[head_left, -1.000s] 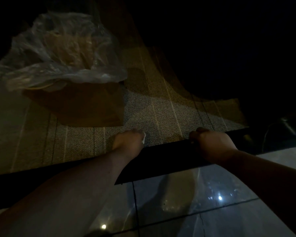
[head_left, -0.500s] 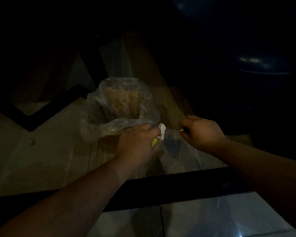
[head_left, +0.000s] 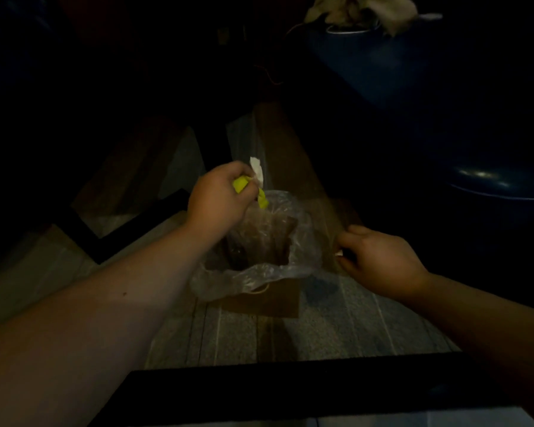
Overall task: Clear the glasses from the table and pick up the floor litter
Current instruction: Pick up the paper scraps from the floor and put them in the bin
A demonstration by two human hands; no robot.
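My left hand (head_left: 219,195) hangs over the far rim of a brown paper bag (head_left: 265,298) lined with clear plastic (head_left: 247,277). It is closed on a yellow-green scrap (head_left: 263,201) and a bit of white paper (head_left: 257,171); the yellow scrap dangles over the bag's mouth. To the right of the bag my right hand (head_left: 379,257) is closed, with a small white scrap (head_left: 338,254) showing at its fingertips. The bag stands upright on a striped grey rug (head_left: 336,331). No glasses are visible in this dim view.
A dark band (head_left: 290,386) runs along the rug's near edge. A dark blue rounded seat (head_left: 490,183) stands at the right. Crumpled cloth (head_left: 361,9) lies at the top right. A dark furniture leg (head_left: 121,238) crosses the floor at left.
Both hands rose from the rug's edge with the scraps. My left hand moved over the bag's mouth; the view shifted so the bag now sits between my hands.
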